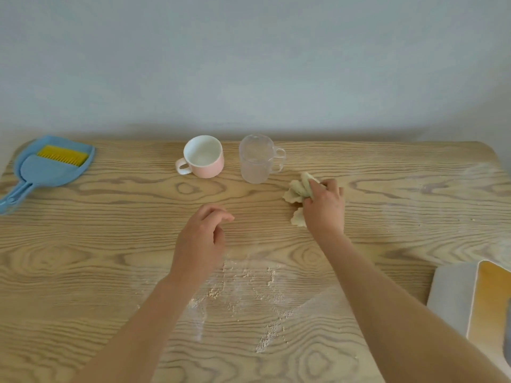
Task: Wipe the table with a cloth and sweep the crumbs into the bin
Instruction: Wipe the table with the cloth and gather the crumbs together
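The right hand (325, 207) is bunching the crumpled pale-green cloth (297, 189) on the wood-grain counter (110, 244); the left hand (203, 239) is hovering half-curled, empty — best flattening the cloth, then drawing it toward the scattered pale crumbs (249, 288).

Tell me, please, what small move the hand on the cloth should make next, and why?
Probably draw the cloth toward the body. The right hand grips it bunched on the table by the clear cup, while the crumbs lie nearer, unswept. The left hand hovers empty.
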A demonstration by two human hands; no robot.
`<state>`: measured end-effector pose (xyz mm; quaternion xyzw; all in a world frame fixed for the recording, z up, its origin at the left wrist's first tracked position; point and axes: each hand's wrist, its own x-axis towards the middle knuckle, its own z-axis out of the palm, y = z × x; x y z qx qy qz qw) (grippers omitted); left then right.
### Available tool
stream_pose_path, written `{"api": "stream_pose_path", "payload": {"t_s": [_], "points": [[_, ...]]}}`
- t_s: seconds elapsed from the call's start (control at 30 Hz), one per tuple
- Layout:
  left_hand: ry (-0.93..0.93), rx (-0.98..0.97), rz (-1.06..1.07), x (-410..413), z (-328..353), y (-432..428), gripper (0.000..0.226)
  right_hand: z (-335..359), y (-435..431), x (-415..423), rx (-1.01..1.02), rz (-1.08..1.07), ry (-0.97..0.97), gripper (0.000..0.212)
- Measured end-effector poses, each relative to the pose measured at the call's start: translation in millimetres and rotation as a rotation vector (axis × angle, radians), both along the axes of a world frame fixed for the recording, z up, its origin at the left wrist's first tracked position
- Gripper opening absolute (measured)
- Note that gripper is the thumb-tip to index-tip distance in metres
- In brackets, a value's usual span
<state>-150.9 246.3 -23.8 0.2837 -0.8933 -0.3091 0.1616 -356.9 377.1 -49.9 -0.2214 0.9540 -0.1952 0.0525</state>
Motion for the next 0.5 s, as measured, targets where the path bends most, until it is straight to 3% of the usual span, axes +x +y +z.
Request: {"api": "stream_pose_path", "payload": {"t_s": [0.1, 0.37, 0.43, 0.5], "points": [[0.006, -0.001, 0.002, 4, -1, -3, 0.034, -7, -13, 10, 0.122, 0.116, 0.009, 0.049], [-0.001, 0.001, -0.002, 9, 1, 0, 0.033, -11, 7, 124, -0.111, 0.689, -0.015, 0.044], [0.012, 0.0, -0.031, 9, 2, 3, 0.033, -2, 29, 120, -0.216, 0.583, 0.007, 0.045], [0.008, 0.006, -0.045, 8, 2, 5, 0.034, -1, 54, 99, -0.285, 0.286, 0.07, 0.045]]}}
